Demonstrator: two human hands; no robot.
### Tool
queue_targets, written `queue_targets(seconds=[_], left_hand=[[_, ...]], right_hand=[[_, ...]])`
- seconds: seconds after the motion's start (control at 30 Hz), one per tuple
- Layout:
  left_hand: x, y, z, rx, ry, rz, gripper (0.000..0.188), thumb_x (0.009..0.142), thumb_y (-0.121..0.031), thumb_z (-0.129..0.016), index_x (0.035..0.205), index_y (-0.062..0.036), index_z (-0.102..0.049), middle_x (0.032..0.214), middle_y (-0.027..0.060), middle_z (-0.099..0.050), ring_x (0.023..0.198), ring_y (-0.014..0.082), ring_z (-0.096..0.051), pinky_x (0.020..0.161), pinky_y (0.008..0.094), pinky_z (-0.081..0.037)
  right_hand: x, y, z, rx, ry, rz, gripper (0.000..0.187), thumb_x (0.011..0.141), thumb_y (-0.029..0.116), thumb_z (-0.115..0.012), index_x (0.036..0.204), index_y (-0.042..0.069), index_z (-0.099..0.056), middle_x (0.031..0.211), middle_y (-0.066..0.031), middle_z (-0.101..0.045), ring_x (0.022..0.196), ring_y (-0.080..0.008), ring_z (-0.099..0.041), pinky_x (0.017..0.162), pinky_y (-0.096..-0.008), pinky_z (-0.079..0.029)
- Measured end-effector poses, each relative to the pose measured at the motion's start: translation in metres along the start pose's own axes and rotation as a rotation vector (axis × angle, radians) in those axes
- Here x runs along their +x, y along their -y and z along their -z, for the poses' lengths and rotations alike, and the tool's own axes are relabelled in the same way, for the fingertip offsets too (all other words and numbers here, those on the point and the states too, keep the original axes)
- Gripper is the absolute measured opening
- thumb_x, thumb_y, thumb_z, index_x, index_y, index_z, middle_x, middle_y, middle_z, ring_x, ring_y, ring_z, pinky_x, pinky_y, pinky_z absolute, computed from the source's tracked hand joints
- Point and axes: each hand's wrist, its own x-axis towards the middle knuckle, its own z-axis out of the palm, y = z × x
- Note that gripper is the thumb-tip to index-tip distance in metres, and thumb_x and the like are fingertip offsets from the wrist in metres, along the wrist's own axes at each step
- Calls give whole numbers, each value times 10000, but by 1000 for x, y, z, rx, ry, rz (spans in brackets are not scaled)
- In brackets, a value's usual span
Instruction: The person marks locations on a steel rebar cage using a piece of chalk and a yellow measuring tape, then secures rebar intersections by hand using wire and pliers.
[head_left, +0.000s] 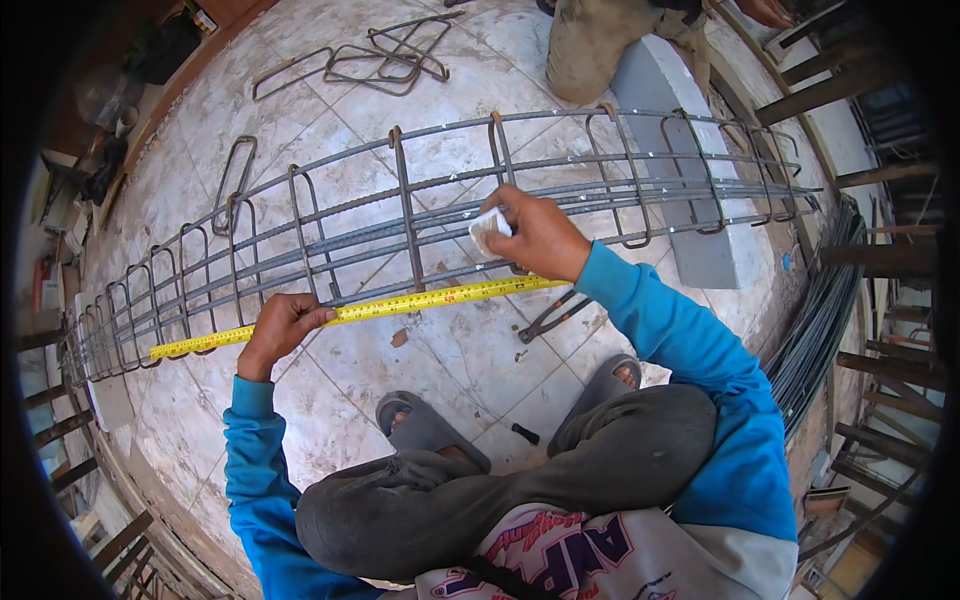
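Note:
A long rebar cage (pixel 405 200) of ribbed bars and bent stirrups stretches across the floor before me, with white marks on some bars. The blade of a yellow tape measure (pixel 430 300) lies along its near side. My left hand (pixel 282 330) is closed on the tape, thumb pressing it near the closest bar. Above the cage's middle, my right hand (pixel 543 236) pinches a small white chalk-like piece (pixel 488 232) close to the bars. Its exact kind is unclear. The tape's right end passes beneath my right wrist.
Long-handled pincers (pixel 550 318) lie beyond my right foot. Loose stirrups (pixel 375 65) rest on the tiles at the far side. A pale block (pixel 712 262) sits under the cage's right part, near a kneeling person (pixel 600 45). Steel rods (pixel 815 310) are bundled at right.

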Motion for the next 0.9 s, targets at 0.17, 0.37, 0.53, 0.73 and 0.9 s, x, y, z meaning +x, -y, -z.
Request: queue_targets(seconds=[0.17, 0.37, 0.53, 0.73, 0.9], left_hand=[[2, 8, -1, -30, 22, -85, 370, 853, -341, -718, 697, -12, -649, 544, 115, -472, 489, 188, -380, 488, 352, -339], [6, 17, 2, -223, 13, -72, 385, 874, -316, -710, 674, -4, -603, 541, 34, -419, 546, 93, -347, 488, 310, -307], [39, 14, 40, -230, -313, -40, 414, 896, -314, -691, 650, -13, -549, 547, 4, -373, 555, 76, -313, 486, 300, -262], [96, -4, 73, 67, -356, -55, 460, 894, -350, -687, 625, -24, -504, 540, 22, -362, 552, 96, -301, 487, 326, -264], [111, -21, 76, 82, -339, -88, 468, 893, -385, -678, 647, -16, -529, 541, 50, -365, 553, 123, -311, 498, 346, -290]], right_hand=[[41, -24, 76, 310, -263, -84, 374, 845, 205, -699, 1133, 9, -562, 723, -98, -639, 586, -146, -588, 484, -295, -462], [25, -53, 131, 493, -501, -206, 367, 869, 159, -678, 1170, -5, -548, 794, -66, -658, 569, -80, -546, 459, -221, -434], [11, -71, 144, 557, -608, -227, 403, 870, 177, -678, 1192, -16, -532, 811, -79, -650, 583, -88, -546, 479, -226, -443], [2, -87, 118, 629, -538, -284, 385, 871, 181, -677, 1185, -2, -548, 765, -50, -623, 556, -78, -518, 471, -217, -425], [1, -90, 101, 610, -448, -337, 390, 886, 171, -672, 1200, -10, -528, 752, -34, -621, 533, -71, -508, 439, -212, -423]])
